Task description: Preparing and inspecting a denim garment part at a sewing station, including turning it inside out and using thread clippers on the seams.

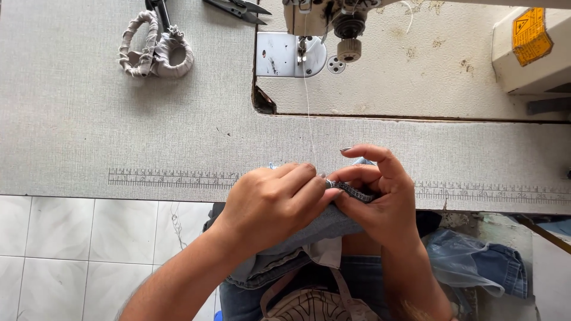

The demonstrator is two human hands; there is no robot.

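We see both hands meeting at the near edge of the bench (89, 131), roughly mid-length, just over the printed ruler strip (172, 177). Left hand (270, 202) is closed, fingertips pinched down on the folded edge of a piece of grey-blue denim (333, 223). Right hand (380, 199) is curled around the same fold from the other side, thumb and middle fingers gripping, index finger lifted clear. So neither hand is nearer: both are on the cloth, touching each other at the pinch point.

The held edge is a dark stitched band (355, 191) (looks like a hem or waistband seam, too small to tell). Its long axis runs roughly along the bench's near edge, tilted slightly down toward the right. The rest of the denim hangs off the edge into our lap.

A white thread (309, 119) runs from the pinch straight toward the far edge, up to the sewing machine's needle area (302, 50). The machine sits at the far right; wrapped-handle scissors (156, 50) and thread snips (238, 9) lie at the far left, well apart from the hands.
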